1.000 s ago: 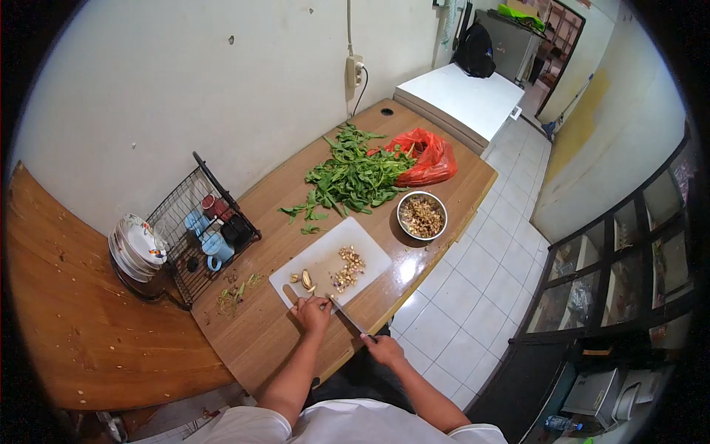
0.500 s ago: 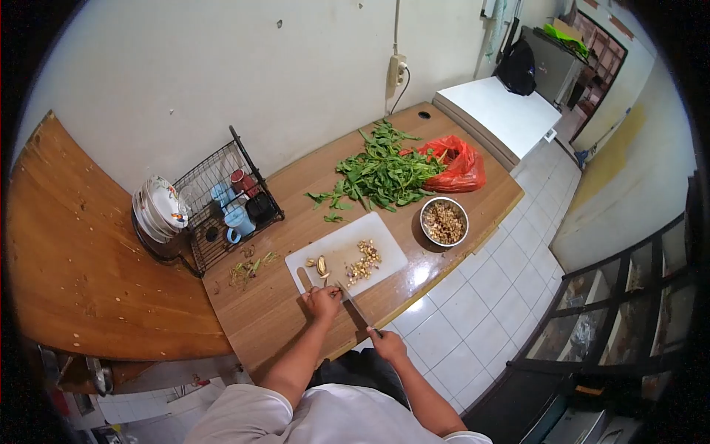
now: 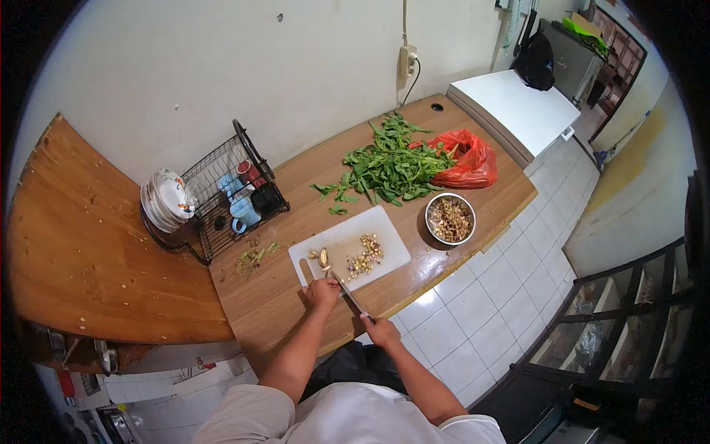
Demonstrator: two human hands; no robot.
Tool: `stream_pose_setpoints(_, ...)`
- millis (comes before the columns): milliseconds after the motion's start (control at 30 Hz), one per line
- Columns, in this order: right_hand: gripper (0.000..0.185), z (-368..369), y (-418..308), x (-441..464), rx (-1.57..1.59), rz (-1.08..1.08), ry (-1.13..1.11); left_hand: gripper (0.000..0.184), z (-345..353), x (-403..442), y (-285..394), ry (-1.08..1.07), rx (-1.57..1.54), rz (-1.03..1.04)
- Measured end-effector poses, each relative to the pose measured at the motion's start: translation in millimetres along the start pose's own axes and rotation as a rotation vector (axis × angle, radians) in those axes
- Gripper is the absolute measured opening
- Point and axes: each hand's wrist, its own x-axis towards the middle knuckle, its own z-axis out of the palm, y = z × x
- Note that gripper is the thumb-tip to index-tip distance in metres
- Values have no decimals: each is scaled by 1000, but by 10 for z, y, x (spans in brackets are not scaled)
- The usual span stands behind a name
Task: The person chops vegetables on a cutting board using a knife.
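Gripping the dark handle of a long, thin metal knife (image 3: 353, 298), the right hand (image 3: 382, 333) is wrapped tight just off the near edge of the board. The left hand (image 3: 323, 293) is curled by the blade's tip at that same edge, but I can't tell if its fingertips are pinching anything.

The cutting board (image 3: 388, 255) is a smooth white slab with rounded corners and a slot handle. On it sit chunky little pale-and-brown chopped bits (image 3: 367, 255), plus a few longer, shiny pieces (image 3: 323, 258) near the slot.

Right of the board there's a round, shiny-rimmed bowl (image 3: 427, 220) loaded with similar-looking bits. Past the board, floppy leafy greens (image 3: 392, 166) lie in a loose heap against a crinkly red plastic bag (image 3: 477, 166). Off to the left, stringy green scraps (image 3: 255, 257) lie on the wood-grain table (image 3: 296, 163), near a black wire rack (image 3: 211, 174) with mugs in it.
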Motion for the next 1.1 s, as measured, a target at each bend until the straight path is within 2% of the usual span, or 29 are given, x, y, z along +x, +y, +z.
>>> stream_pose_setpoints(233, 75, -294, -33, -138, -65, -14, 62, 16, 64, -23, -4, 34, -28, -45)
stream_pose_setpoints(333, 75, -246, 38, -76, -25, -75, 60, 16, 140, 12, -34, 63, -15, -29)
stream_pose_setpoints(433, 75, -221, 49, -97, -25, -34, 0, 14, 94, -58, -30, 111, 26, -23)
stream_pose_setpoints(600, 74, -132, 140, -59, -16, -62, -13, 9, 64, -82, -62, 109, 50, 75)
stream_pose_setpoints(767, 76, -118, -69, 14, -14, -56, 24, 9, -41, -77, -15, 69, 112, 133)
stream_pose_setpoints(833, 76, -250, -278, -85, -50, 9, 10, 10, -109, -95, 3, 66, 126, 134)
stream_pose_setpoints(867, 76, -181, -231, -40, -52, 6, 7, 12, -139, -92, 9, 68, 90, 169)
stream_pose_setpoints(933, 75, -75, -24, 37, 31, -27, 145, 15, -119, -50, 9, 105, 46, 218)
stream_pose_setpoints(967, 75, -56, 58, 56, 28, -23, 147, 15, -86, -23, -8, 101, 41, 219)
stream_pose_setpoints(1033, 75, -70, 144, 45, 93, -5, 5, 15, 4, 38, -59, 101, 37, 235)
stream_pose_setpoints(1100, 73, 47, 245, 64, 90, -28, 65, 14, 58, 63, -121, 98, 6, 229)
